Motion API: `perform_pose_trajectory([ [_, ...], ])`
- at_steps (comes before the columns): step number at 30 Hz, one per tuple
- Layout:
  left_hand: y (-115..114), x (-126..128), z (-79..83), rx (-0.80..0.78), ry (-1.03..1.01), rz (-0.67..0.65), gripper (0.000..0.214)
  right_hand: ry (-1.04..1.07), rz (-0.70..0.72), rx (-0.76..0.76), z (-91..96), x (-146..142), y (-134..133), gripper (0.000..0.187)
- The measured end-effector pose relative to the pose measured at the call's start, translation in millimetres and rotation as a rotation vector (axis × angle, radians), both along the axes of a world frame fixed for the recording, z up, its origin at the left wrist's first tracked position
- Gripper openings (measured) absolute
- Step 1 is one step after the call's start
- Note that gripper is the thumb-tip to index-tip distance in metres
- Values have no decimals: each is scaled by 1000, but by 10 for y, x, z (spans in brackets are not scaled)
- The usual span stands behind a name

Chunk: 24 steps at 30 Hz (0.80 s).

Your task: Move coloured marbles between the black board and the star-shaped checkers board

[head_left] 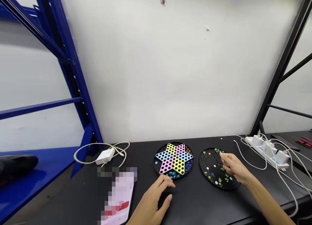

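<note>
Well, from the head camera, the right hand [234,169] hangs over a round black tray [207,161] strewn with loose coloured marbles [216,151]. Its grip is curled, thumb and fingertips [222,155] drawn close at the tray's far side; whether a marble sits between them I cannot tell. Just left of the tray, apart from it, lies a round star board [173,158] with yellow, pink and blue points full of holes, and more marbles lie in its black rim. The left hand [151,204] rests palm down on the black worktop [195,202] just in front of the board, its grip loose and apart, holding nothing. Beside that hand, to its left, lies a flat blurred-out item [119,195]. Farther back on the left sits a white charger [105,156] with its cable looped around it. On the right, a white power strip [268,150] carries several plugs and trailing cables. A blue rack [73,72] stands at the left against the pale wall [170,72].
</note>
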<state>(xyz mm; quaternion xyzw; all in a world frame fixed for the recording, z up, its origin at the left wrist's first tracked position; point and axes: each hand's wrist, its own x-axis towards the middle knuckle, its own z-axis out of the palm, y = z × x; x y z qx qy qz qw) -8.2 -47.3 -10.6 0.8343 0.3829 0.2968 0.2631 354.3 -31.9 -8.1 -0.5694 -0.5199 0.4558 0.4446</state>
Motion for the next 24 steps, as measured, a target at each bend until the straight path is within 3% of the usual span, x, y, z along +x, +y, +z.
perform_pose_trajectory([
  [3,1,7,4,-13,24,-8,16,-461,45,84,-16,24,-216,43],
  [6,4,15,9,-19,35,-11,16,-766,128,54,-29,-11,-437,26],
  [10,0,23,16,-31,34,-22,13,-970,160,42,-92,-99,-585,22],
  [13,-7,33,18,-46,54,-35,13,-1007,165,58,-132,-131,-576,23],
  [15,-11,40,15,-53,69,-40,13,-927,163,80,-138,-121,-532,25],
  [17,-15,45,11,-65,83,-43,13,-700,144,102,-125,-84,-462,34],
  [22,-25,47,9,-72,101,-46,13,255,-129,56,-46,117,-168,42],
  [24,-31,54,15,-59,108,-44,13,474,-203,57,-31,223,-9,41],
])
